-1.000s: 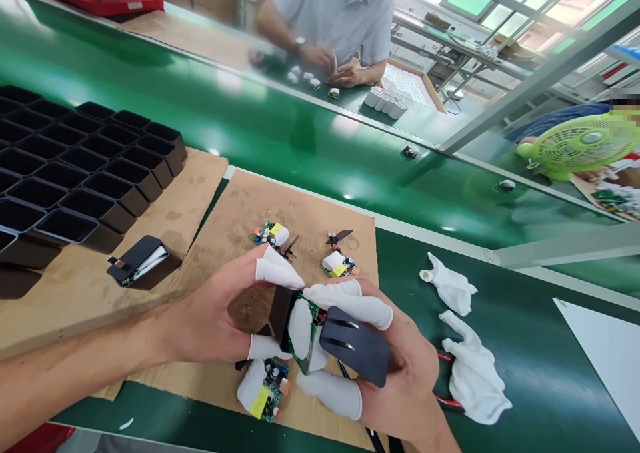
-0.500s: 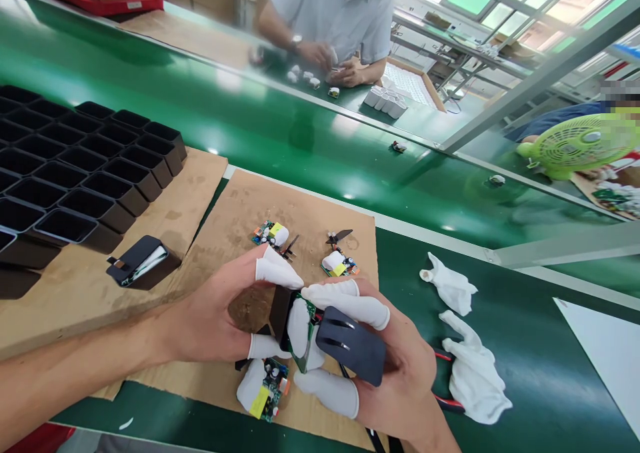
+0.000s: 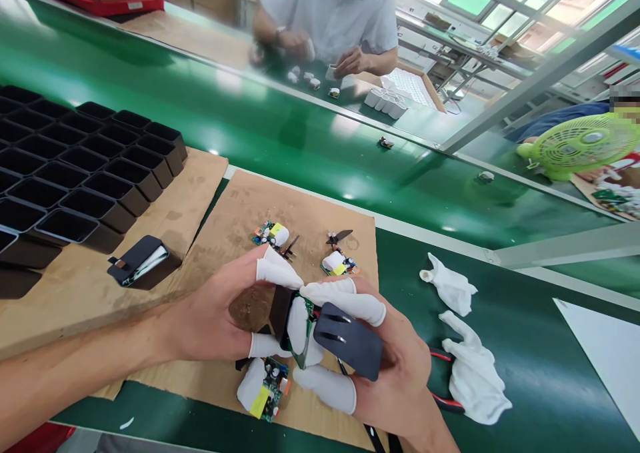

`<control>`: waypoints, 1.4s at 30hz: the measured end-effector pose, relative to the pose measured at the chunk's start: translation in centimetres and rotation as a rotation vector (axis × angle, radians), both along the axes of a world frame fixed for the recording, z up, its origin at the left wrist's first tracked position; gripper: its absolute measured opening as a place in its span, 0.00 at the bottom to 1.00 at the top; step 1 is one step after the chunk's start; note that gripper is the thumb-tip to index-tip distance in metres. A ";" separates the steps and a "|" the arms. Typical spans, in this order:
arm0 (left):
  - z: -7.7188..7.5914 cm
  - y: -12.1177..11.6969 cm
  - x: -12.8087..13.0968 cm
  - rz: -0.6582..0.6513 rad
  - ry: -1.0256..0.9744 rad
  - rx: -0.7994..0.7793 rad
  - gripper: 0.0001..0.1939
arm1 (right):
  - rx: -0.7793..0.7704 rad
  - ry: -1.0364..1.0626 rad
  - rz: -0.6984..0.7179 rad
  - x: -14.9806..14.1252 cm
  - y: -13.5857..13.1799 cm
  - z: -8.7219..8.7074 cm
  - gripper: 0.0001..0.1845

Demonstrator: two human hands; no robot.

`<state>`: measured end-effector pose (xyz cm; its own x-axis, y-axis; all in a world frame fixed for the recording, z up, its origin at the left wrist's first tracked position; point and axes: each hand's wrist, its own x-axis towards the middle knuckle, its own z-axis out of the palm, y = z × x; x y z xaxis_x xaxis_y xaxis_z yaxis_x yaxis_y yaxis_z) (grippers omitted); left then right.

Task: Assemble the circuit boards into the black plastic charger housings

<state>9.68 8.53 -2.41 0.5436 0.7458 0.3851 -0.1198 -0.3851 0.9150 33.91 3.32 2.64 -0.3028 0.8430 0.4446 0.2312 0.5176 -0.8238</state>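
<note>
White finger cots cover fingertips on both hands. My left hand (image 3: 215,306) grips a black plastic case (image 3: 280,313) between thumb and fingers. Partly inside the case's mouth sits a green circuit board (image 3: 306,346) with a white blob of filler on it. My right hand (image 3: 390,360) is closed around the board's outer end, fingers above and thumb below. A dark cover plate with two metal prongs (image 3: 347,340) hangs tilted at the board's end, against my right hand. Below my left hand lies another circuit board (image 3: 265,386) with white filler and a yellow label.
Two more boards (image 3: 273,232) (image 3: 340,261) lie on the cardboard (image 3: 300,193). Rows of black cases (image 3: 90,173) and one filled case (image 3: 145,263) stand left. Right are white gloves (image 3: 477,373) over red-handled pliers (image 3: 445,403). Across the green conveyor (image 3: 240,120), a person handles white cases.
My right hand and the board with its cover have shifted slightly left, toward the case. Small boards on the conveyor moved left. The person opposite has moved their hands apart.
</note>
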 end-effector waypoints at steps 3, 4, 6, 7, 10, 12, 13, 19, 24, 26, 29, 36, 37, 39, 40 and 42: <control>0.0 0.1 -0.1 0.004 -0.007 0.028 0.26 | 0.000 0.031 0.018 0.2 -0.1 -0.2 0.43; 0.0 0.1 -0.1 0.007 -0.007 0.028 0.26 | -0.003 0.045 0.022 0.3 -0.2 -0.3 0.44; 0.0 0.2 -0.1 0.012 -0.013 0.020 0.27 | -0.019 0.072 0.010 0.5 -0.4 -0.4 0.44; 0.0 0.2 0.0 0.012 -0.016 0.018 0.28 | -0.032 0.076 -0.006 0.5 -0.5 -0.4 0.44; -0.1 0.3 0.0 0.018 -0.014 0.027 0.29 | -0.058 0.082 -0.048 0.5 -0.8 -0.4 0.42; -0.2 0.3 0.0 0.020 -0.007 0.042 0.30 | -0.057 0.089 -0.047 0.5 -0.9 -0.5 0.42; -0.2 0.3 0.1 0.022 -0.005 0.047 0.30 | -0.054 0.089 -0.044 0.5 -0.9 -0.5 0.43; -0.2 0.2 0.0 0.020 -0.015 0.028 0.29 | -0.031 0.020 -0.045 0.3 -0.4 -0.2 0.38; 0.2 0.2 0.0 0.002 -0.012 0.029 0.28 | 0.020 -0.018 -0.013 0.2 0.0 0.2 0.40; 0.3 0.2 0.0 -0.006 -0.006 0.035 0.28 | 0.039 -0.043 -0.007 0.2 0.1 0.2 0.41; 0.4 0.3 -0.1 -0.016 -0.004 0.037 0.29 | 0.056 -0.059 0.005 0.2 0.2 0.2 0.42; 0.0 0.1 -0.2 -0.029 -0.003 0.003 0.29 | 0.019 -0.042 0.001 0.2 0.1 0.0 0.41; -0.1 0.1 -0.1 -0.021 -0.005 -0.004 0.30 | 0.013 -0.019 -0.009 0.3 0.0 -0.1 0.40; -0.3 0.1 -0.1 -0.012 -0.037 -0.014 0.32 | 0.009 0.062 -0.040 0.8 -0.4 -0.2 0.39; -0.3 0.1 0.0 -0.013 -0.060 -0.015 0.33 | 0.003 0.114 -0.060 1.0 -0.5 -0.3 0.38; -0.3 0.1 0.1 -0.019 -0.080 -0.012 0.32 | -0.021 0.201 -0.085 1.4 -0.8 -0.3 0.36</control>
